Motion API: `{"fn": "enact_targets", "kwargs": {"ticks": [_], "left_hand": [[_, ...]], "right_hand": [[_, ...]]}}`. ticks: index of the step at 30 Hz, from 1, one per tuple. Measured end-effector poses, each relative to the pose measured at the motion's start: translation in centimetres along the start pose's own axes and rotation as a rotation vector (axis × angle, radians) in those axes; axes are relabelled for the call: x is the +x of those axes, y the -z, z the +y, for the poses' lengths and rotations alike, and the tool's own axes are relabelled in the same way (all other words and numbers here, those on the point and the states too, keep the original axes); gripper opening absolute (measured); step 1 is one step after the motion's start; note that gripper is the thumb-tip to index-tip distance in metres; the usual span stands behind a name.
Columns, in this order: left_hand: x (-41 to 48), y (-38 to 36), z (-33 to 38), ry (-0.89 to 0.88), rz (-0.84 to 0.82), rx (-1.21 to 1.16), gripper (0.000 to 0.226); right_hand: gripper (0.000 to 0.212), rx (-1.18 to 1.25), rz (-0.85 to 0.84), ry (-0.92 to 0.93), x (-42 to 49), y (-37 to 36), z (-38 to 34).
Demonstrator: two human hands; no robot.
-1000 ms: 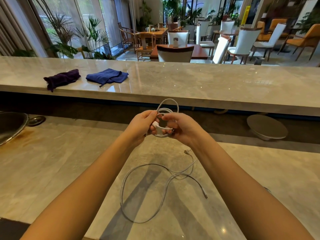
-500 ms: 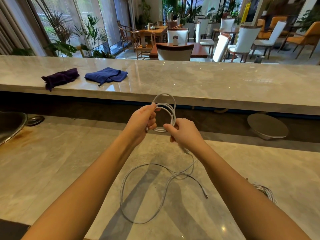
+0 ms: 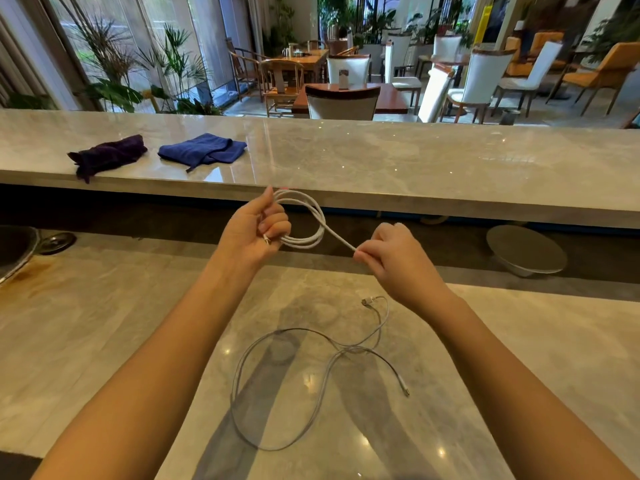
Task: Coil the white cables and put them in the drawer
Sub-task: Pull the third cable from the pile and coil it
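Coiling 1st white cable point(image 3: 309, 216): loops held in L grip point(image 3: 254, 233), tail pinched in R grip point(image 3: 391, 258). 2nd cable point(image 3: 242, 393) uncoiled mid tabletop point(image 3: 104, 323); drawer step pending.

On the counter point(image 3: 104, 323), loose cable point(image 3: 346, 349) lies below coiled cable point(image 3: 301, 242).

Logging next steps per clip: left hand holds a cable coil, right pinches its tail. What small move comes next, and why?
Probably swing the right hand back to the left hand, laying the tail onto the coil: only that short straight stretch is uncoiled. A second cable lies loose below.
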State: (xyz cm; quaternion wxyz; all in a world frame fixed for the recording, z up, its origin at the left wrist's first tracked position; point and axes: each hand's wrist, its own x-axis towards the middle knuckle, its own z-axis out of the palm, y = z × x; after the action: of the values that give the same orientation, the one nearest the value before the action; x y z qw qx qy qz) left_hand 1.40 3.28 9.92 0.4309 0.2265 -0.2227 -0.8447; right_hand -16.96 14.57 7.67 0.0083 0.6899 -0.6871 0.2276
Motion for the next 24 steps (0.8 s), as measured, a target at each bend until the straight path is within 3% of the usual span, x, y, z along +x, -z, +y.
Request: {"fn": "enact_targets", "kwargs": {"ticks": [3,7,11,15,19,24], "left_hand": [[-0.5,-0.9,-1.5,0.077,-0.064,-0.106,0.025],[-0.9,-1.6,-3.2,0.118,-0.075,-0.140,0.026],[-1.0,-1.2,-3.8,-0.032,0.036,0.108,0.026],[-1.4,-1.3,-4.0,-0.216,0.044,0.477,0.028],[-2.0,-1.9,-5.0,-0.322,0.069,0.761,0.027],[-2.0,-1.8,-5.5,-0.441,0.143,1.050,0.024]], "right_hand": [[0.025,0.037,-0.141,-0.137,0.3,-1.6,-0.4],[0.015,0.728,-0.224,-0.367,0.5,-2.2,-2.1],[0.023,1.206,-0.190,-0.383,0.4,-0.9,-3.2],[0.021,1.229,-0.145,-0.382,0.3,-0.2,-3.4],[0.014,1.111,0.085,-0.425,0.4,-0.7,-3.9],[0.014,1.089,0.145,-0.464,0.2,-1.6,-3.7]]}}
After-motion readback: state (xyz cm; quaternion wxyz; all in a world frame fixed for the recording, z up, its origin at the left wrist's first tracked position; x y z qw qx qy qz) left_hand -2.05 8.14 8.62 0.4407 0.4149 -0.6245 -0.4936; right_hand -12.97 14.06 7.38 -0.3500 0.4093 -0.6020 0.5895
